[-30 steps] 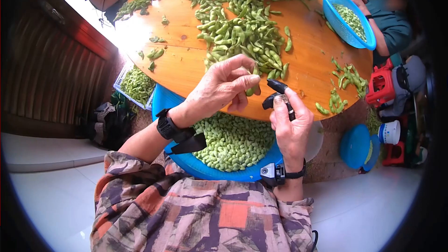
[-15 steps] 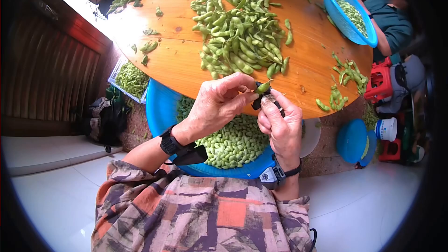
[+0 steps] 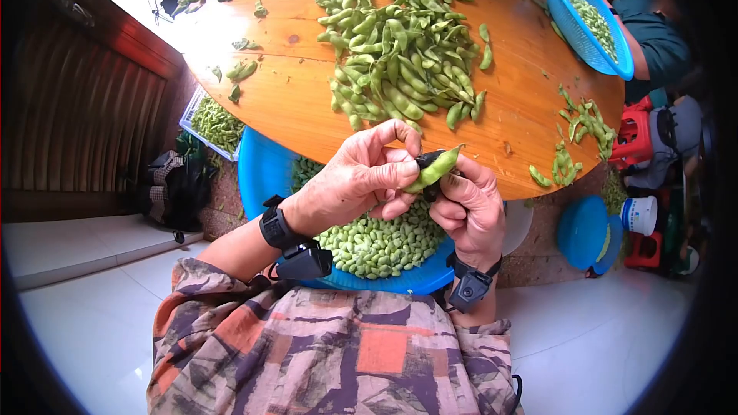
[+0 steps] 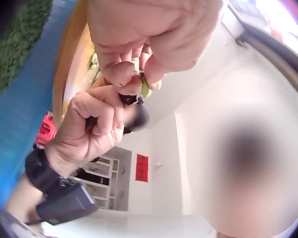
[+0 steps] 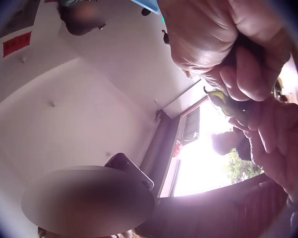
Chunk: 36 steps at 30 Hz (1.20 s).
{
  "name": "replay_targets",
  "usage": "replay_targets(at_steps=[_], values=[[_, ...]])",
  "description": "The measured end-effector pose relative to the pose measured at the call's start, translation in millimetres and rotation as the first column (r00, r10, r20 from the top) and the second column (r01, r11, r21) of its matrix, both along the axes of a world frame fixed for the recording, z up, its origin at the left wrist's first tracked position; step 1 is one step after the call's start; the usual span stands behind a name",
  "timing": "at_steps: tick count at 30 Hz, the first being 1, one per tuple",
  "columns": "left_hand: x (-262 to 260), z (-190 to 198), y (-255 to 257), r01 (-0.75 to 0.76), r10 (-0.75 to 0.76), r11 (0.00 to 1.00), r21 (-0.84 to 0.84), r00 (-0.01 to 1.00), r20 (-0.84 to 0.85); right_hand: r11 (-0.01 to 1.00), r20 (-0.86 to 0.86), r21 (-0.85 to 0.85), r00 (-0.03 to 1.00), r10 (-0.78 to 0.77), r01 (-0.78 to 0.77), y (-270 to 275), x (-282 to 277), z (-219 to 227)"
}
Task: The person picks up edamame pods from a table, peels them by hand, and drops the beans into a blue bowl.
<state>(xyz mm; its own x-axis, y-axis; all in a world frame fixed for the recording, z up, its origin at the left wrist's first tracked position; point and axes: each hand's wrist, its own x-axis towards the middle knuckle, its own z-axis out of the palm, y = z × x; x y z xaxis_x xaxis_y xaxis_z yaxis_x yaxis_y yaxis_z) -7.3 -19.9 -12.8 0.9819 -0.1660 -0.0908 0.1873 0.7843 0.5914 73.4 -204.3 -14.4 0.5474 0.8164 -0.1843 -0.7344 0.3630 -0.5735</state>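
Observation:
A plump green pod [image 3: 437, 170] lies slantwise between the two hands, over the table's near edge. The left hand [image 3: 357, 177] pinches its lower end between thumb and fingers. Curled round a small black tool [image 3: 428, 160], the right hand [image 3: 470, 204] is at the pod's other end; the tool is mostly hidden behind pod and fingers. In the left wrist view the pod [image 4: 146, 88] shows below the left fingertips, and in the right wrist view its tip [image 5: 216, 95] sticks out beside the right fingers. Shelled beans [image 3: 384, 242] fill a blue basin [image 3: 257, 173] beneath the hands.
Many pods [image 3: 400, 69] are heaped on the wooden table [image 3: 284, 100], with a smaller group [image 3: 588, 127] at the right. Another person's arm [image 3: 634, 50] is by a blue basket [image 3: 565, 27]. A crate of pods [image 3: 215, 123] stands at the left, red stools [image 3: 632, 138] at the right.
The left hand has brought a pod from near the heap's edge to the right hand and tool. The hands have come together, and the pod now lies more exposed between them.

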Motion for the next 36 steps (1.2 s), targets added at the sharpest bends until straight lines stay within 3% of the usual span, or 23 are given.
replay_targets(at_steps=[2,3,4,5,6,8,9,11,13,15,16,19,20,22,24,26,27,30,31,32,33,34,36], values=[[1,-1,1,0.025,-0.025,1.000,0.003,1.000,-0.008,0.993,0.168,-0.105,0.985,-0.028,0.046,0,-4,6],[4,0,3,0.048,-0.051,0.986,0.160,0.999,0.012,0.994,0.168,-0.102,0.985,-0.029,0.047,1,-6,13],[5,1,2,0.068,-0.081,0.947,0.314,0.996,0.029,0.949,0.361,-0.285,0.932,-0.022,0.133,1,-9,23],[7,3,-4,0.053,-0.070,0.909,0.414,0.997,0.025,0.864,0.535,-0.437,0.844,0.027,0.249,1,-11,29],[8,3,-8,0.053,-0.070,0.909,0.413,0.997,0.027,0.863,0.537,-0.438,0.843,0.027,0.251,1,-14,29],[10,4,-15,-0.180,0.025,0.490,0.853,0.981,0.192,0.791,0.908,-0.354,0.386,0.162,0.499,0,-17,29],[9,7,-15,-0.182,0.023,0.489,0.853,0.980,0.196,0.764,0.893,-0.379,0.423,0.154,0.522,-1,-20,30],[5,15,-16,-0.395,-0.098,0.102,0.913,0.909,0.405,0.763,0.879,-0.391,0.453,0.145,0.515,-6,-20,25],[2,16,-13,-0.332,-0.104,0.171,0.928,0.930,0.352,0.764,0.864,-0.404,0.483,0.140,0.502,-9,-22,24],[-1,20,-9,-0.160,-0.141,0.317,0.935,0.967,0.214,0.740,0.703,-0.535,0.701,0.121,0.409,-11,-25,25],[-3,23,-10,-0.164,-0.141,0.314,0.935,0.966,0.217,0.741,0.705,-0.532,0.699,0.119,0.410,-10,-27,22],[-8,22,-18,0.019,0.000,0.655,0.755,1.000,-0.024,0.656,0.969,-0.242,0.214,0.125,0.715,4,-38,13],[-9,11,-22,0.012,0.004,0.654,0.757,1.000,-0.019,0.622,0.987,-0.156,0.099,0.125,0.767,9,-43,11],[-11,-5,-32,-0.152,0.150,0.931,0.333,0.988,0.031,0.558,0.983,-0.001,-0.102,0.154,0.830,19,-52,6],[-16,-9,-36,-0.139,0.131,0.930,0.340,0.990,0.046,0.558,0.987,-0.073,-0.023,0.162,0.827,21,-58,9],[-15,-13,-59,-0.484,0.349,0.649,0.586,0.875,0.336,0.490,0.958,0.093,-0.212,0.193,0.867,24,-61,6],[-17,-17,-47,-0.586,0.066,0.210,0.783,0.807,0.586,0.508,0.961,0.093,-0.211,0.179,0.856,24,-61,8],[-19,-20,-53,-0.644,0.129,0.237,0.728,0.763,0.633,0.553,0.963,0.112,-0.227,0.145,0.826,18,-58,6],[-20,-21,-57,-0.552,0.198,0.458,0.697,0.828,0.525,0.553,0.963,0.111,-0.227,0.145,0.826,14,-56,6],[-23,-19,-58,-0.552,0.200,0.459,0.697,0.828,0.524,0.602,0.985,0.029,-0.126,0.120,0.798,10,-54,7],[-25,-13,-59,-0.354,0.289,0.770,0.531,0.935,0.204,0.651,0.995,-0.049,-0.021,0.100,0.758,6,-51,9],[-27,-10,-59,-0.194,0.225,0.958,0.212,0.965,-0.137,0.687,0.966,-0.220,0.253,0.054,0.693,1,-51,10],[-30,-13,-58,-0.178,0.190,0.922,0.344,0.982,-0.001,0.815,0.640,-0.400,0.765,-0.080,0.420,-10,-44,12]])
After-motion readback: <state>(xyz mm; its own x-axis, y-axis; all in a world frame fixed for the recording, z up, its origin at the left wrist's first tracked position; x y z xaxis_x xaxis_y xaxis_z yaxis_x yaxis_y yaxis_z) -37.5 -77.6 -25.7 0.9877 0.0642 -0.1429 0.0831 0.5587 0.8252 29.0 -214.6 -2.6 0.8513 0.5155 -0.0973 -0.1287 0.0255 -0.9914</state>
